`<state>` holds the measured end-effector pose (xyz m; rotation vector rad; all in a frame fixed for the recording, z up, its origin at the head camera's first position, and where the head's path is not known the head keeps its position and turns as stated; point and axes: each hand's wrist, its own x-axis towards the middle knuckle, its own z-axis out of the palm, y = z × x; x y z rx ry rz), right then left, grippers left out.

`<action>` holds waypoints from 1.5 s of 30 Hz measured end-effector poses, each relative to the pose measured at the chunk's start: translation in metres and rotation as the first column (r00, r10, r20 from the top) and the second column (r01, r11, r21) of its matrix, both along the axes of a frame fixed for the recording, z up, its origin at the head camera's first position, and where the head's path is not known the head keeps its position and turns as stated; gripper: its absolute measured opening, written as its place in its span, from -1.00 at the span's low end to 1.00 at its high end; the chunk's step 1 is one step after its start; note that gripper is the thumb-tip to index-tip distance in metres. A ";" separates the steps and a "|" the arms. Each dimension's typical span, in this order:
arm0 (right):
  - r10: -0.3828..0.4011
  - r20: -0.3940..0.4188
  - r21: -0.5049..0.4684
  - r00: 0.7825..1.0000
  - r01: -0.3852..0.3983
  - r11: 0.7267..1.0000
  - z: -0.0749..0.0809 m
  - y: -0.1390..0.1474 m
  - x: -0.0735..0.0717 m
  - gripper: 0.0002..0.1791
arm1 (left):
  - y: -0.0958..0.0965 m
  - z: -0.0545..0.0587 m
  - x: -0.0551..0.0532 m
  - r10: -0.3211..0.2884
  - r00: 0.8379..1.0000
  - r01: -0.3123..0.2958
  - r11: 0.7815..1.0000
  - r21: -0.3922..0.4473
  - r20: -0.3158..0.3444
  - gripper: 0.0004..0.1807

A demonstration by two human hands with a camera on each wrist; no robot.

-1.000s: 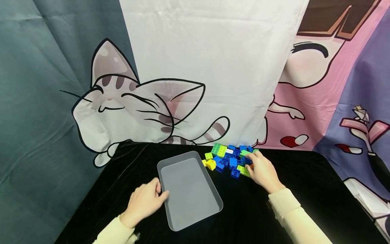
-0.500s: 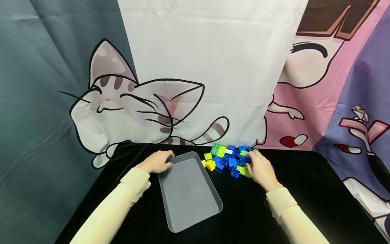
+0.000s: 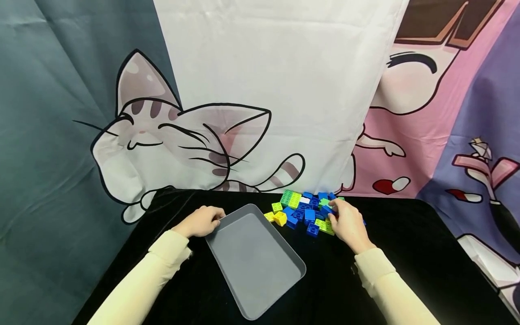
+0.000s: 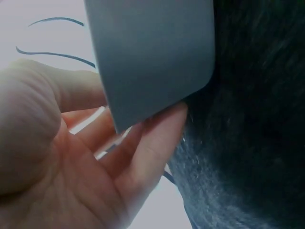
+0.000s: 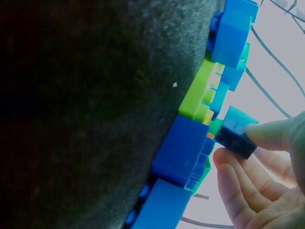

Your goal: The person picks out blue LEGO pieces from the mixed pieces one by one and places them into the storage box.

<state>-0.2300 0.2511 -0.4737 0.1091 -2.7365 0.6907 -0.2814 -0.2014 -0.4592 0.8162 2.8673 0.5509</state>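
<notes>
My left hand (image 3: pixel 201 221) grips the grey tray (image 3: pixel 253 253) by its far left corner. In the left wrist view, the thumb lies on one side of the tray's wall (image 4: pixel 155 57) and the fingers (image 4: pixel 159 136) reach round the other. Over the right part of the brick pile, my right hand (image 3: pixel 348 225) pinches a blue toy brick (image 3: pixel 327 211). The right wrist view shows this brick (image 5: pixel 237 131) between thumb and fingertips, just off the other bricks. A lime green brick (image 5: pixel 196 90) and a dark blue brick (image 5: pixel 182 149) lie beside it.
Several bricks in blue, green, yellow and white are heaped right of the tray's far end, with a yellow brick (image 3: pixel 280 219) closest to it. Black cloth (image 3: pixel 406 253) covers the table. A printed curtain (image 3: pixel 284 67) hangs directly behind the table's back edge.
My left hand has moved from the tray's left side up to its far left corner, and the tray has turned slightly. My right hand stays at the pile, the blue brick now showing at its fingertips.
</notes>
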 end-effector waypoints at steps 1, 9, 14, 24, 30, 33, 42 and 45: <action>-0.002 0.001 -0.008 1.000 0.002 1.000 0.001 0.000 0.001 -0.68 | 0.000 -0.001 0.006 0.006 1.000 -0.006 1.000 0.017 0.001 -0.85; 0.027 -0.014 -0.061 1.000 -0.028 0.998 0.013 0.001 0.016 -0.69 | 0.010 -0.007 0.058 0.095 0.995 -0.098 0.987 0.131 0.032 -0.84; 0.084 -0.066 -0.104 0.994 -0.090 0.990 0.020 -0.003 0.028 -0.73 | 0.025 -0.008 0.083 0.121 0.989 -0.137 0.970 0.200 0.089 -0.83; 0.213 -0.103 -0.098 0.972 -0.223 0.970 0.024 -0.019 0.052 -0.71 | 0.047 -0.012 0.113 0.160 0.968 -0.211 0.937 0.279 0.194 -0.64; 0.266 -0.089 -0.053 0.960 -0.271 0.961 0.021 -0.032 0.066 -0.73 | 0.054 -0.015 0.121 0.161 0.954 -0.238 0.920 0.313 0.252 -0.51; 0.292 -0.069 -0.049 0.954 -0.295 0.954 0.017 -0.040 0.073 -0.72 | 0.056 -0.014 0.123 0.118 0.938 -0.235 0.908 0.347 0.326 -0.44; 0.361 -0.029 -0.051 0.932 -0.362 0.931 0.014 -0.058 0.089 -0.73 | 0.061 -0.009 0.118 0.090 0.910 -0.219 0.933 0.285 0.405 -0.37; 0.406 -0.035 -0.051 0.913 -0.407 0.912 0.013 -0.062 0.092 -0.73 | 0.063 -0.010 0.115 0.086 0.906 -0.219 0.933 0.286 0.414 -0.42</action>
